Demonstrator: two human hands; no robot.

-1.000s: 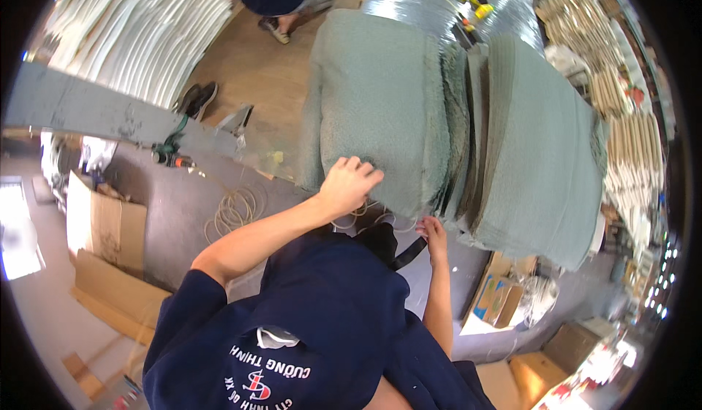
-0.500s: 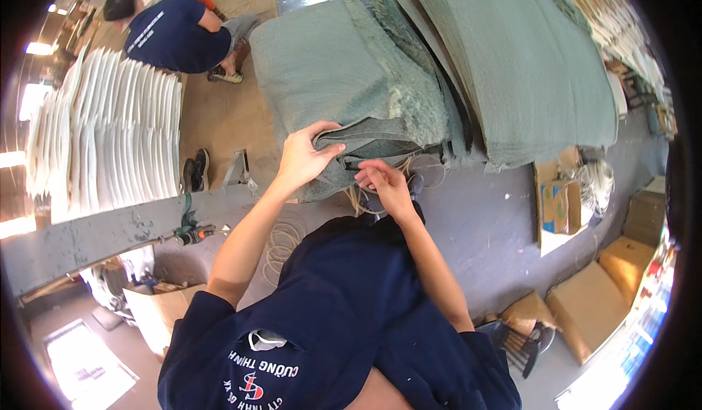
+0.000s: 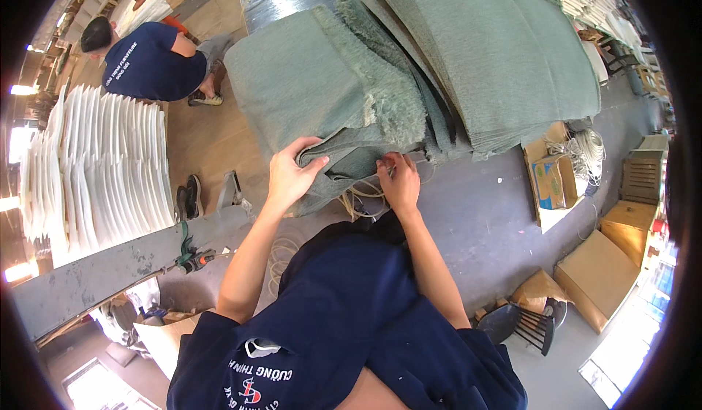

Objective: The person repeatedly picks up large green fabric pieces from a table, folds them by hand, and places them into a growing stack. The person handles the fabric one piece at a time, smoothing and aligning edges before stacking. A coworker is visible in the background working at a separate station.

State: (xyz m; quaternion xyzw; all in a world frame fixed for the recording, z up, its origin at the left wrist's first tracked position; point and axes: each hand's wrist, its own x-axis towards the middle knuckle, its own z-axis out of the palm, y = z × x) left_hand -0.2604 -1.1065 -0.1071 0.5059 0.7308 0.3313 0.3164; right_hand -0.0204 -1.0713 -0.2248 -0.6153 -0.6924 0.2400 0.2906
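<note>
A folded stack of grey-green fabric (image 3: 292,81) with a frayed edge lies in front of me. My left hand (image 3: 292,176) grips its near left corner, thumb on top and fingers around the layers. At the near edge, the fabric layers (image 3: 358,154) are parted and sag into a fold. My right hand (image 3: 399,183) is at the right side of that fold, fingers curled and pinching the fabric edge. Its fingertips are partly hidden.
A larger pile of the same fabric (image 3: 504,59) stands to the right. White stacked sheets (image 3: 102,168) rise at left, near a crouching person (image 3: 157,59). Coiled cord (image 3: 358,201) hangs below the fabric. Cardboard boxes (image 3: 596,278) and a black chair (image 3: 515,326) stand at lower right.
My right hand has moved right and away from my left hand, and the fold between them is spread wider. The whole view has shifted slightly.
</note>
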